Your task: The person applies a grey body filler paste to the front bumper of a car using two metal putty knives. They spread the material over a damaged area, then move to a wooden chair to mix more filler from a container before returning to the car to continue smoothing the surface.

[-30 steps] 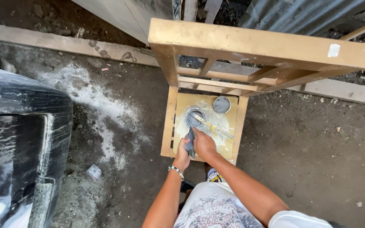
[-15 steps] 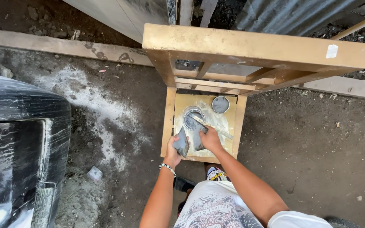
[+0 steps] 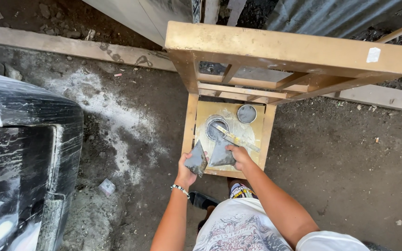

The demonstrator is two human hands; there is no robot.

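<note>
**Two putty blades in hand over a wooden stand**

Left hand [image 3: 187, 169] is closed around a grey, wedge-shaped putty blade [image 3: 196, 160]; fingers wrap its lower edge, and the blade's face, smeared with grey paste, tilts up toward the camera. A beaded bracelet [image 3: 180, 189] sits on that wrist. Right hand [image 3: 239, 155], just beside the left, is closed on a second grey blade [image 3: 220, 154], thumb and fingers pinching its right edge. The two blades lie close together, pointed ends upward; whether their edges touch cannot be told.

Both blades hover over the near end of a low shelf [image 3: 252, 135], a pale yellowish board streaked with grey. Just beyond the right-hand blade lies a thin stick [image 3: 236, 138], set at a slant across the board. Beyond that stands an open round tin [image 3: 216, 127] with grey contents, and to its right, further from the hands, its round lid [image 3: 246, 114], lying flat.

The shelf belongs to a tan wooden stand [image 3: 284, 49], whose top board spans above the tin and lid.

Below the hands: forearms, a printed white shirt [image 3: 238, 227], a dark sandal [image 3: 202, 200] on the dirt ground [image 3: 340, 167]. Well off to the left, a black car body wrapped in clear film [image 3: 19, 158]. A pale dusty patch [image 3: 98, 107] marks the ground between car and stand.
</note>
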